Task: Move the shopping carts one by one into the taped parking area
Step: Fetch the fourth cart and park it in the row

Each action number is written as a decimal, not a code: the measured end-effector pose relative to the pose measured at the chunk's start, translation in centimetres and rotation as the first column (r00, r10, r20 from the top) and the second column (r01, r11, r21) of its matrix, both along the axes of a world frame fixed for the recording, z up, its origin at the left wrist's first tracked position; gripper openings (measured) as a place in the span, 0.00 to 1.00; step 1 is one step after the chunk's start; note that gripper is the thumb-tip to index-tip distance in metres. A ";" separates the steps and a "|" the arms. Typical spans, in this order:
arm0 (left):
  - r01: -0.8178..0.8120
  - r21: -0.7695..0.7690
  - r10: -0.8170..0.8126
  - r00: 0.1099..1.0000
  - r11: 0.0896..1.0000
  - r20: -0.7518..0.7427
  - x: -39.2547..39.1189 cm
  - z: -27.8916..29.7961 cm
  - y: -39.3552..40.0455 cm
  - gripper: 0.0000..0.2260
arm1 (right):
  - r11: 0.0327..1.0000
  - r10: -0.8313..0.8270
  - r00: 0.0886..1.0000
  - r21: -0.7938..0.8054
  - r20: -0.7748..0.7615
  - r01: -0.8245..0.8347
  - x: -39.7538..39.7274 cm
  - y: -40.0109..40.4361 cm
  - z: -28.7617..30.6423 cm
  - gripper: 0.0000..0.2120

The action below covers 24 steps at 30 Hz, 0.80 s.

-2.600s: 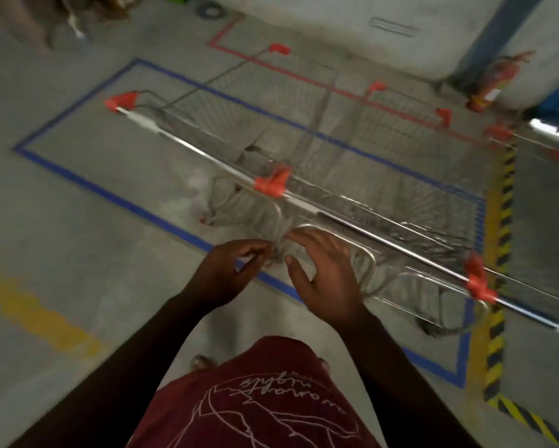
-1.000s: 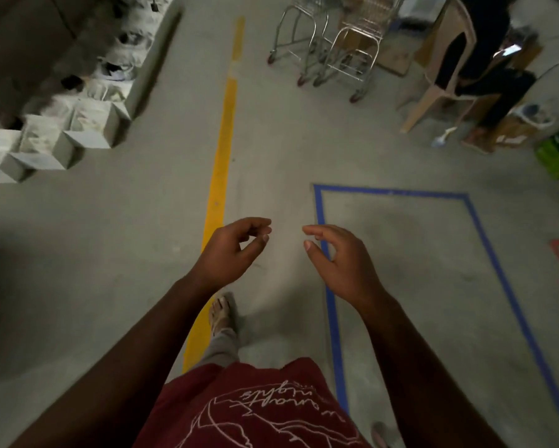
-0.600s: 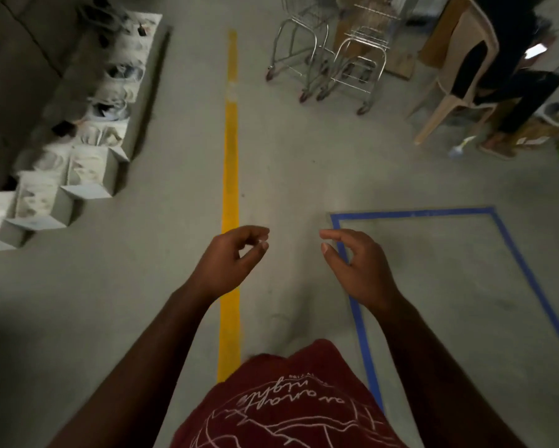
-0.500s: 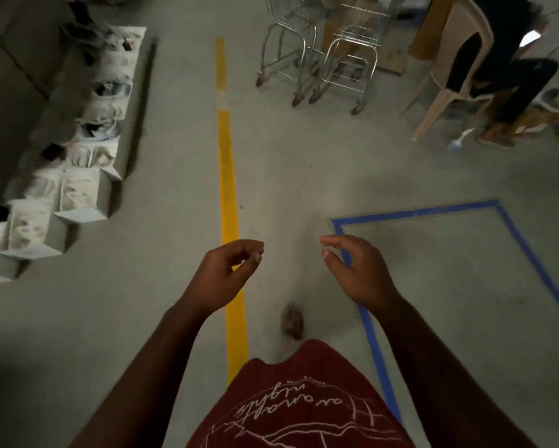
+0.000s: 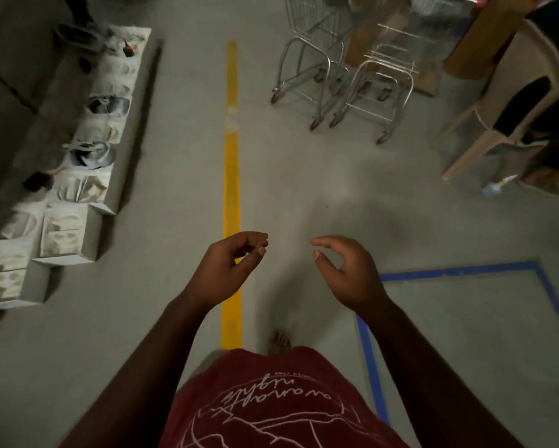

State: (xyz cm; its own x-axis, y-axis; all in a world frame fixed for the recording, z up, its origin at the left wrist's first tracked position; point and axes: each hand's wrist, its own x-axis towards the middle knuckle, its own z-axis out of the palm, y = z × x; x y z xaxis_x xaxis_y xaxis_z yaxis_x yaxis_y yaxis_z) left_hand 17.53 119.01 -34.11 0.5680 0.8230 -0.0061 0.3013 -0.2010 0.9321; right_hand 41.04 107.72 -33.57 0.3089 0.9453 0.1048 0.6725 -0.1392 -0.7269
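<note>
Dim indoor light, soft shadows, blurred wide-angle edges, slight grain.

**Materials and finishes underfoot**

The floor (image 5: 320, 195) is matt grey concrete, faintly mottled. Ahead of the empty hands, two shopping carts (image 5: 346, 76) are bright, shiny metal wire and tubing. The yellow line (image 5: 232, 189) and blue tape (image 5: 459, 271) look smooth and flat. The red shirt (image 5: 271, 399) is soft cloth with white print.
</note>
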 end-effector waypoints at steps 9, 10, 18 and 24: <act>-0.136 -0.206 0.166 0.977 0.969 0.135 2.9 -3.2 23.1 0.11 | 0.992 0.129 0.985 -0.001 0.111 -0.130 2.3 24.2 -0.3 0.11; -0.137 -0.201 0.166 0.976 0.970 0.138 3.2 -3.4 26.1 0.09 | 0.993 0.115 0.985 0.001 0.126 -0.116 2.7 27.2 -0.5 0.12; -0.031 -0.172 0.045 0.996 0.985 0.077 4.7 -1.8 47.4 0.08 | 1.000 -0.028 0.991 0.015 0.130 0.027 4.7 47.7 2.0 0.14; 0.013 -0.107 -0.007 0.998 0.994 0.058 7.8 0.5 60.6 0.09 | 0.996 -0.074 0.997 0.042 0.028 0.073 5.7 58.8 2.1 0.11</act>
